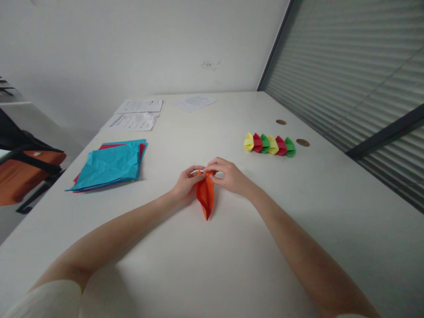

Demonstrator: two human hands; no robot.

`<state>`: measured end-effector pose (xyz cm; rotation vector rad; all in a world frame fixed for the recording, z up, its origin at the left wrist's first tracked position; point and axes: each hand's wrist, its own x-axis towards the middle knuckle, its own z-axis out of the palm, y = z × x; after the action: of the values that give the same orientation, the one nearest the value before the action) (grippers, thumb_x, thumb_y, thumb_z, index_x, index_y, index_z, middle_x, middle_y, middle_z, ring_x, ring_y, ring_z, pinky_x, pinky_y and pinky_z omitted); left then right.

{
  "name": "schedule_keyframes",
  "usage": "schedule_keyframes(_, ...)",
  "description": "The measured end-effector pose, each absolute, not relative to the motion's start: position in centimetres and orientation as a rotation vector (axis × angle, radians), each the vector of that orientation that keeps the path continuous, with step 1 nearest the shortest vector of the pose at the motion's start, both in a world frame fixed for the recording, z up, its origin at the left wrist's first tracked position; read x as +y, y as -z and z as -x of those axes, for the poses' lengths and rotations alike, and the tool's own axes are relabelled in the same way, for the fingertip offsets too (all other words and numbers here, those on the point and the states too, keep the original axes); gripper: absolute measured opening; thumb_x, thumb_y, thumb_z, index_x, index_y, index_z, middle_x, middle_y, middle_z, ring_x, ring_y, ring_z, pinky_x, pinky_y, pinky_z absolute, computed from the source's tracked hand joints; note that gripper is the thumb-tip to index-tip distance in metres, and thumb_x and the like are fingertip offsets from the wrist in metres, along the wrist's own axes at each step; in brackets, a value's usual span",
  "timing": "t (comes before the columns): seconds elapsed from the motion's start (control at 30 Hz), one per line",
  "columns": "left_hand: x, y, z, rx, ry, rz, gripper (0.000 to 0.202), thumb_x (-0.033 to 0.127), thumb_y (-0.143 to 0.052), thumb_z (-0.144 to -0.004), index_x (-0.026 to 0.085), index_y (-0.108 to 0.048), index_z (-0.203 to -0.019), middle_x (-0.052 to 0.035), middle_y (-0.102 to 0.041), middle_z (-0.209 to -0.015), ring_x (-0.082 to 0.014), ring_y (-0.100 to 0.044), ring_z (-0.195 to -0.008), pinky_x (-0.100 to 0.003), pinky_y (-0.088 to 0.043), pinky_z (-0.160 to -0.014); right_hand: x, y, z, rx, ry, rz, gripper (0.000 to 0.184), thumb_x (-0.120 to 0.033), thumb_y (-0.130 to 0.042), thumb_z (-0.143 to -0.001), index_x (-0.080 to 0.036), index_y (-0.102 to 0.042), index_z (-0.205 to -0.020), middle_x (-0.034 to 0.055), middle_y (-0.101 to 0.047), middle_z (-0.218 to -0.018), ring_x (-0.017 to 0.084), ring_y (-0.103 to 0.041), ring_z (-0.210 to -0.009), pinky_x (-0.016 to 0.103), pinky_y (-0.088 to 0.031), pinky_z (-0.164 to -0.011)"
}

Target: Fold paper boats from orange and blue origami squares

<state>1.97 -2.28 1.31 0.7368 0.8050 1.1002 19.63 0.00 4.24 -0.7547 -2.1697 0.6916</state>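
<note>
An orange piece of folded paper (206, 195) is between my two hands over the middle of the white table, its pointed end hanging toward me. My left hand (187, 183) pinches its upper left edge between thumb and fingers. At the top, my right hand (228, 176) grips the upper right part with thumb and fingertips. The fingertips of both hands nearly meet there and cover the paper's upper end. Creases run lengthwise down the visible part.
To the left lies a stack of coloured paper sheets (112, 162), blue on top. A row of folded yellow, red and green paper pieces (270, 145) sits at the right. Printed sheets (137, 115) lie at the back left. Blinds (357, 66) border the table's right side; an orange chair (29, 172) stands left.
</note>
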Motion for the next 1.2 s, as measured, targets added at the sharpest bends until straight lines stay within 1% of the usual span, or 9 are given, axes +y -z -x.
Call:
schedule_keyframes(0.1,-2.2,-1.4,-1.8,0.809,-1.081,-0.715,0.042,0.023,-0.087,-0.059,0.016,-0.063,-0.092,-0.0040,-0.072,-0.080,-0.0149,-0.066,-0.069,-0.028,-0.049,-0.067,0.0,-4.5,-19.6,-2.229,-0.598,0.799,0.022,-0.010,-0.056,-0.087,-0.021,-0.073,-0.096,0.0061,-0.066,-0.098,0.015,-0.064,-0.083,0.030,-0.053,-0.081)
schedule_keyframes(0.3,-2.1,-1.3,-1.6,0.816,-1.085,-0.725,0.043,0.025,-0.087,-0.059,0.018,-0.063,-0.094,-0.0008,-0.068,-0.073,-0.0135,-0.063,-0.065,-0.025,-0.047,-0.062,0.2,-4.4,-19.3,-2.231,-0.475,0.839,0.019,-0.014,-0.056,-0.091,-0.020,-0.073,-0.090,0.0067,-0.070,-0.094,0.017,-0.066,-0.089,0.031,-0.052,-0.084)
schedule_keyframes(0.43,-2.0,-1.4,-1.6,0.827,-1.103,-0.751,0.039,0.024,-0.087,-0.059,0.016,-0.066,-0.092,-0.0012,-0.069,-0.074,-0.0129,-0.063,-0.066,-0.026,-0.047,-0.065,0.1,-4.0,-19.1,-2.203,-0.437,0.914,0.015,-0.016,-0.058,-0.091,-0.017,-0.073,-0.093,0.0083,-0.071,-0.091,0.018,-0.066,-0.086,0.031,-0.051,-0.082)
schedule_keyframes(0.63,-1.9,-1.3,-1.8,0.833,-1.117,-0.831,0.030,0.028,-0.086,-0.060,0.013,-0.070,-0.081,-0.0041,-0.069,-0.076,-0.0129,-0.061,-0.066,-0.027,-0.047,-0.067,0.2,-3.4,-19.1,-2.243,-0.386,0.964,0.017,-0.019,-0.057,-0.093,-0.018,-0.073,-0.094,0.0078,-0.071,-0.088,0.018,-0.066,-0.082,0.030,-0.050,-0.079)
schedule_keyframes(0.77,-2.0,-1.4,-1.9,0.843,-1.132,-0.849,0.025,0.028,-0.083,-0.062,0.014,-0.071,-0.079,-0.0039,-0.069,-0.076,-0.0130,-0.060,-0.067,-0.027,-0.047,-0.067,0.2,-3.3,-19.2,-2.271,-0.355,0.970,0.019,-0.021,-0.055,-0.094,-0.019,-0.074,-0.092,0.0068,-0.070,-0.084,0.018,-0.065,-0.080,0.029,-0.048,-0.077)
schedule_keyframes(0.87,-2.0,-1.5,-1.7,0.848,-1.142,-0.927,0.027,0.026,-0.084,-0.059,0.014,-0.072,-0.081,-0.0043,-0.070,-0.078,-0.0139,-0.061,-0.071,-0.028,-0.047,-0.069,0.3,-3.4,-19.3,-2.257,-0.339,0.988,0.018,-0.021,-0.056,-0.093,-0.018,-0.074,-0.090,0.0072,-0.070,-0.083,0.018,-0.065,-0.079,0.030,-0.048,-0.076)
schedule_keyframes(1.0,-2.0,-1.2,-1.6,0.872,-1.164,-1.009,0.032,0.027,-0.085,-0.059,0.015,-0.072,-0.085,-0.0047,-0.071,-0.081,-0.0154,-0.063,-0.074,-0.029,-0.048,-0.072,0.2,-3.6,-19.2,-2.210,-0.367,0.999,0.018,-0.020,-0.056,-0.092,-0.019,-0.073,-0.087,0.0070,-0.070,-0.083,0.018,-0.065,-0.079,0.030,-0.049,-0.076)
schedule_keyframes(1.13,-1.7,-0.8,-1.7,0.895,-1.202,-0.967,0.029,0.031,-0.084,-0.060,0.015,-0.071,-0.081,-0.0044,-0.071,-0.078,-0.0137,-0.062,-0.070,-0.029,-0.048,-0.071,-0.2,-3.7,-18.8,-2.136,-0.516,0.984,0.012,-0.016,-0.061,-0.087,-0.018,-0.073,-0.090,0.0054,-0.070,-0.082,0.015,-0.064,-0.072,0.028,-0.050,-0.071)
schedule_keyframes(1.2,-1.6,-0.7,-1.7,0.900,-1.210,-0.958,0.028,0.032,-0.083,-0.061,0.015,-0.070,-0.080,-0.0042,-0.070,-0.078,-0.0134,-0.062,-0.070,-0.028,-0.048,-0.070,-0.3,-3.6,-18.5,-2.058,-0.610,0.992,0.016,-0.012,-0.060,-0.083,-0.018,-0.073,-0.090,0.0044,-0.070,-0.082,0.013,-0.063,-0.069,0.026,-0.051,-0.068)
